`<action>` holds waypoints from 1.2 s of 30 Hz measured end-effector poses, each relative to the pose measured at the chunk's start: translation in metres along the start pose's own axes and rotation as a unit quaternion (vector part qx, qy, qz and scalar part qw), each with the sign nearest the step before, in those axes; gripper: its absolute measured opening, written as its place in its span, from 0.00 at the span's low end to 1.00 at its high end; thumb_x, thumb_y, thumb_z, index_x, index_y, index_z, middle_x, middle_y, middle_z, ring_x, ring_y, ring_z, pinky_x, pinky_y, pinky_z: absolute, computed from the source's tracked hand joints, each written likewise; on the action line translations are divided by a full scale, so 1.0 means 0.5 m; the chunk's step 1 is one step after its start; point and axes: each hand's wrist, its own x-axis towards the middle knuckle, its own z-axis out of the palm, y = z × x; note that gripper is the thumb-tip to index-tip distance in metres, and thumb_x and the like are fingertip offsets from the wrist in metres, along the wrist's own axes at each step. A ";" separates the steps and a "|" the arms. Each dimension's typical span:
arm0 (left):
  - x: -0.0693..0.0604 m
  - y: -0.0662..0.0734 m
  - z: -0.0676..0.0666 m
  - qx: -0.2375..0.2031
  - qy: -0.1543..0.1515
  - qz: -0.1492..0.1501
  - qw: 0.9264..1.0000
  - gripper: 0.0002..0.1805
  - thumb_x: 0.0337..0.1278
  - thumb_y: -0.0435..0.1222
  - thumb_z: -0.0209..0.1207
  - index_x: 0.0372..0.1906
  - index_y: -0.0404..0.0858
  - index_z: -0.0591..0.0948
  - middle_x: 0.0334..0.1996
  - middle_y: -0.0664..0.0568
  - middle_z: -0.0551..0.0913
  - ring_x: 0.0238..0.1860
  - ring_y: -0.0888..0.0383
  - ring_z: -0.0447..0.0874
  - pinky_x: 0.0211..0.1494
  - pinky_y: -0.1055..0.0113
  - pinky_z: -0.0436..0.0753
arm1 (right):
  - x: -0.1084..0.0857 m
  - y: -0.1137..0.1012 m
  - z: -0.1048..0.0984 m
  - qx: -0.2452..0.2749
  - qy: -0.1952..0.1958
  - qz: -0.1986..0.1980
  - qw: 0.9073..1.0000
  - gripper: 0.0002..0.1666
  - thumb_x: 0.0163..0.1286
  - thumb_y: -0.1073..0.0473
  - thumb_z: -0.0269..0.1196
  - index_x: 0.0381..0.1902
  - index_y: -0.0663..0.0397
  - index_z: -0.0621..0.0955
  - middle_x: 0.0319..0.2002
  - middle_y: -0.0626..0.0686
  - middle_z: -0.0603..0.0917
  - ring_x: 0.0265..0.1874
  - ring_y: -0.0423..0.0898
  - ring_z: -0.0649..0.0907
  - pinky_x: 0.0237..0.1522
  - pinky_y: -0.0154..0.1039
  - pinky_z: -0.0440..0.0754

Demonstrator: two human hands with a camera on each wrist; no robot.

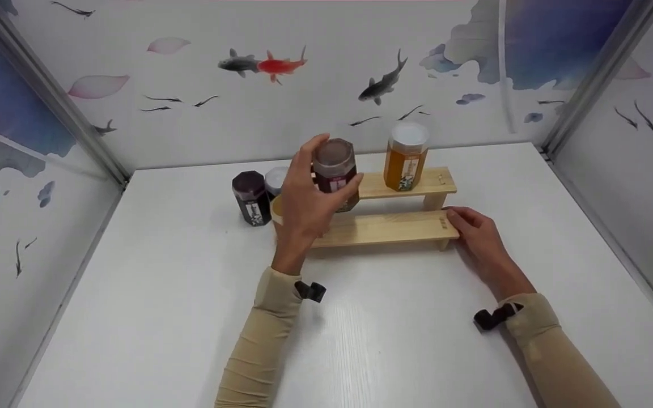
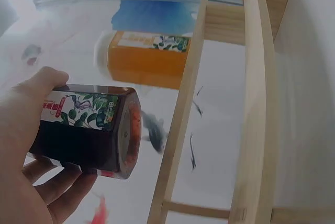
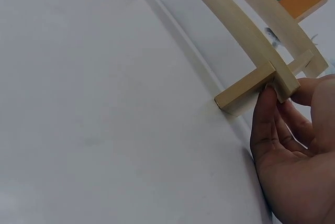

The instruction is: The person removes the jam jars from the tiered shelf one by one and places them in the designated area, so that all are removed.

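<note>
My left hand (image 1: 310,201) grips a dark red jar (image 1: 336,169) with a clear lid and holds it up over the wooden two-step rack (image 1: 383,229). In the left wrist view this jar (image 2: 84,130) hangs clear of the rack's upper step, its base toward the rack. On that upper step, toward the right, stands an orange-filled jar (image 1: 406,158) with a white lid. The right hand (image 1: 482,241) pinches the right end of the lower step between thumb and fingers, as the right wrist view shows at the step's end (image 3: 277,80).
Left of the rack stand a dark purple jar (image 1: 251,198), a white-lidded jar (image 1: 277,178) and a yellowish jar (image 1: 276,209) partly hidden by the left hand. Printed panels (image 1: 315,113) rise behind and beside the white table (image 1: 151,317).
</note>
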 end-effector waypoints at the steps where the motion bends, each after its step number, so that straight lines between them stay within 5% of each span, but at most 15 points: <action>1: 0.000 -0.006 -0.011 0.006 0.004 0.005 1.000 0.45 0.58 0.55 0.78 0.78 0.53 0.72 0.64 0.52 0.83 0.60 0.60 0.84 0.54 0.62 0.90 | 0.000 0.000 -0.001 0.001 0.002 0.002 1.000 0.37 0.78 0.40 0.67 0.74 0.54 0.76 0.68 0.48 0.77 0.65 0.41 0.81 0.62 0.28 0.84; 7: -0.005 -0.050 -0.082 0.045 0.036 0.031 0.998 0.46 0.55 0.54 0.79 0.77 0.50 0.73 0.62 0.51 0.85 0.57 0.59 0.86 0.55 0.57 0.89 | -0.003 -0.002 0.000 -0.010 0.009 -0.001 1.000 0.36 0.78 0.39 0.66 0.73 0.54 0.77 0.68 0.48 0.78 0.64 0.41 0.81 0.61 0.27 0.84; 16: -0.021 -0.110 -0.176 0.062 0.068 -0.007 0.996 0.44 0.55 0.53 0.79 0.76 0.48 0.75 0.63 0.49 0.83 0.61 0.56 0.85 0.62 0.52 0.88 | -0.004 0.005 0.007 -0.009 0.002 -0.009 1.000 0.38 0.78 0.39 0.67 0.73 0.56 0.76 0.67 0.48 0.78 0.63 0.40 0.81 0.60 0.26 0.84; 32: -0.050 -0.171 -0.256 0.086 0.092 -0.035 0.991 0.37 0.55 0.51 0.80 0.68 0.45 0.80 0.60 0.50 0.84 0.61 0.58 0.83 0.55 0.55 0.89 | -0.007 0.000 0.003 -0.035 -0.001 -0.005 0.999 0.40 0.78 0.37 0.65 0.76 0.55 0.75 0.67 0.46 0.78 0.63 0.39 0.81 0.61 0.26 0.84; 36: -0.059 -0.197 -0.265 0.091 0.075 -0.038 0.992 0.36 0.54 0.51 0.80 0.67 0.46 0.81 0.59 0.52 0.85 0.59 0.59 0.83 0.54 0.60 0.87 | -0.005 -0.002 -0.001 -0.037 0.000 -0.010 0.999 0.38 0.79 0.38 0.65 0.76 0.54 0.75 0.67 0.47 0.78 0.62 0.39 0.82 0.60 0.26 0.84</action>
